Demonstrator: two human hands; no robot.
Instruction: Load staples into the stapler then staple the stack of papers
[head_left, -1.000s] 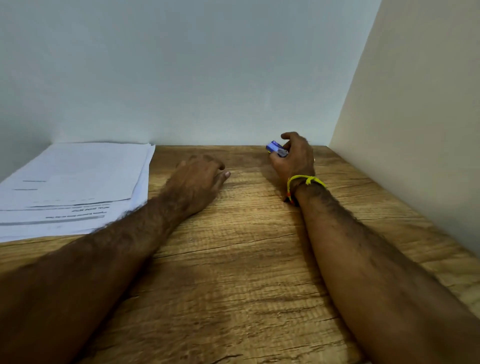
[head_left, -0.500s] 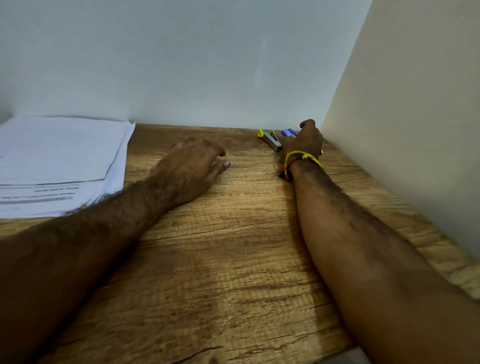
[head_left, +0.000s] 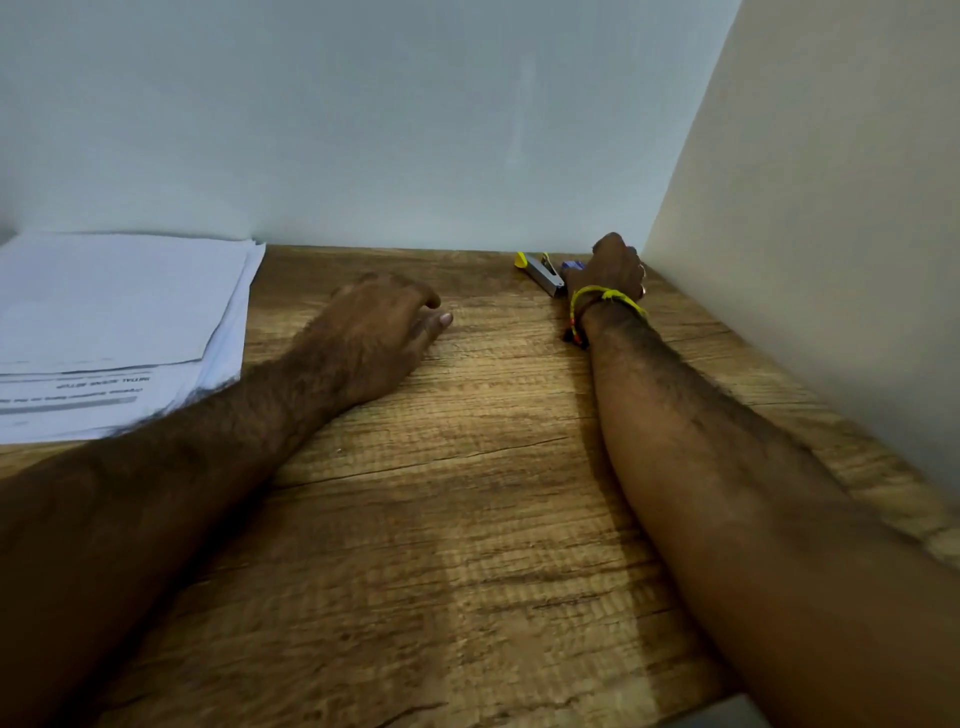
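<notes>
A person's right hand (head_left: 613, 267) curls, grip hidden, over a small blue staple box (head_left: 572, 265) at the wooden desk's (head_left: 467, 519) far right corner, beside the yellow-and-silver stapler (head_left: 543, 273) lying diagonally, while the empty left hand (head_left: 379, 332) rests loosely cupped farther off, near the white paper stack (head_left: 114, 322).

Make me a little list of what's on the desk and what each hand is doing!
surface: wooden desk
papers: loose stack of papers, far left, print showing
stapler: yellow and silver stapler, far right near the wall
blue thing: small blue box beside the stapler, mostly hidden
left hand: left hand resting on the desk, holding nothing
right hand: right hand at the blue box, grip hidden
wrist: yellow thread band
</notes>
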